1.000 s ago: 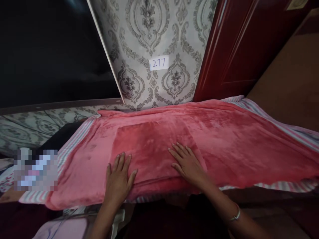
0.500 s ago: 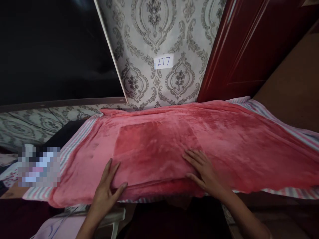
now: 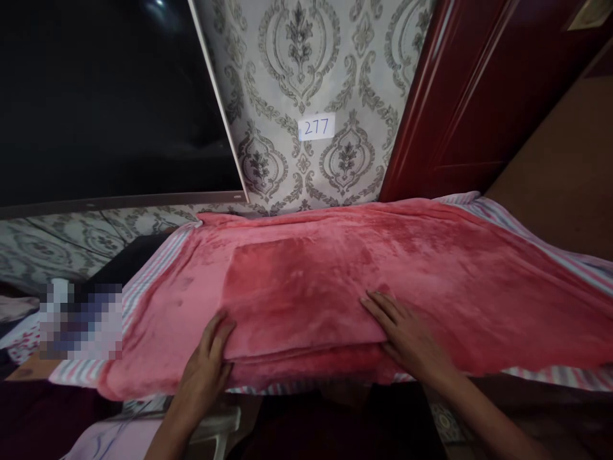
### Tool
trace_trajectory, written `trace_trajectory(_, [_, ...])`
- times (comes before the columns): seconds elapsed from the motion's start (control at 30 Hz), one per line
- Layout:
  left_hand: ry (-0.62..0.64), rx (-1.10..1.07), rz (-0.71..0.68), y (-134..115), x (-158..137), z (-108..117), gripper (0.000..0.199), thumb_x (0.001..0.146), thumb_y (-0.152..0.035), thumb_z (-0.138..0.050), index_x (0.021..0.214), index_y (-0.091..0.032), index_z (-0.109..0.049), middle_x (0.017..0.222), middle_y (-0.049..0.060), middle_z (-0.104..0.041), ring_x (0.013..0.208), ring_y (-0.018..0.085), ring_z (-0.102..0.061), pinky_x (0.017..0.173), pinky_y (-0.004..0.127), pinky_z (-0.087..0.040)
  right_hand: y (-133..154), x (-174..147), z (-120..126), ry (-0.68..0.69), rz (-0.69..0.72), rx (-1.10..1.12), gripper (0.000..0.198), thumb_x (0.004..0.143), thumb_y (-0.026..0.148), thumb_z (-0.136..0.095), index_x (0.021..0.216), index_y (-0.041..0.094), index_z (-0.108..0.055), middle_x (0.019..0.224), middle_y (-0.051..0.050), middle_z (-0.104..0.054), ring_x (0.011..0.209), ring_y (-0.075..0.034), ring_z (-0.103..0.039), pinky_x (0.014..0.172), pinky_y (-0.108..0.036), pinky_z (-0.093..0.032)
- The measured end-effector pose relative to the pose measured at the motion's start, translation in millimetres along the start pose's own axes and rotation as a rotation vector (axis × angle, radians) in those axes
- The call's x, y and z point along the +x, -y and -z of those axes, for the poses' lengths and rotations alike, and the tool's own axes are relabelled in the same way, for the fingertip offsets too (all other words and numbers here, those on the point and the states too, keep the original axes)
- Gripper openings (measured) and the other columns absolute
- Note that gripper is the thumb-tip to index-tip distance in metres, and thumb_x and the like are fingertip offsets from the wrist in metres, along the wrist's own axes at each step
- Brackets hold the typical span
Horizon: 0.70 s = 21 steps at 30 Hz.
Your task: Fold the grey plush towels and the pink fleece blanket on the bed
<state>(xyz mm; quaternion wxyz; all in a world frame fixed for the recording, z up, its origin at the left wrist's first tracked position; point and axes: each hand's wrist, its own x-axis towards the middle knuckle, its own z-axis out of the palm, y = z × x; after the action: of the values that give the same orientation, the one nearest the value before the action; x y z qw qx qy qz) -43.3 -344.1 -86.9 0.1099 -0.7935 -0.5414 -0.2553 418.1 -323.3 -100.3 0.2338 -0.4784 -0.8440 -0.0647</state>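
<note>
A folded pink-red plush cloth [image 3: 301, 306] lies flat, its front edge showing stacked layers. It rests on a larger spread plush blanket [image 3: 460, 275] of the same colour, so its back edges blend in. At the front left corner of the folded cloth is my left hand [image 3: 205, 358], fingers over the side edge and thumb tucked out of sight by the layers. My right hand [image 3: 407, 332] grips the front right corner, fingers lying on top, thumb hidden beneath the edge.
Striped cloth [image 3: 158, 275] borders the blanket on both sides. Behind stand a patterned wall with a paper label [image 3: 317, 127], a dark television screen [image 3: 110, 102] and a red wooden door [image 3: 460, 96]. Below left is a white chair [image 3: 223, 425]. A blurred patch covers items at left.
Both thumbs have gone from lying in view near the front edge to being tucked under the folded cloth's layers. My right hand has shifted slightly right. The cloth stays nearly in place.
</note>
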Motion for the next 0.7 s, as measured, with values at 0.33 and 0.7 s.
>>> trace_trajectory(0.33, [-0.103,0.013,-0.100,7,37,37,0.041,0.092,-0.026,-0.050,0.131,-0.025,-0.062,0.127,0.009,-0.071,0.114,0.024,-0.070,0.091,0.033,-0.060,-10,4,-2,-0.116,0.062,-0.045,0.098,0.076,0.003,-0.050,0.167,0.027,-0.021,0.152,-0.014,-0.053,0.139,-0.031,-0.050,0.110,-0.053,-0.050])
trace_trajectory(0.7, [-0.203,-0.061,-0.124,-1,61,51,0.038,0.089,-0.025,-0.052,0.126,-0.022,-0.062,0.122,0.009,-0.073,0.112,0.023,-0.071,0.091,0.032,-0.059,-6,-3,-17,-0.223,-0.064,-0.050,0.091,0.078,0.008,-0.052,0.164,0.022,-0.025,0.145,-0.017,-0.056,0.138,-0.034,-0.051,0.110,-0.056,-0.048])
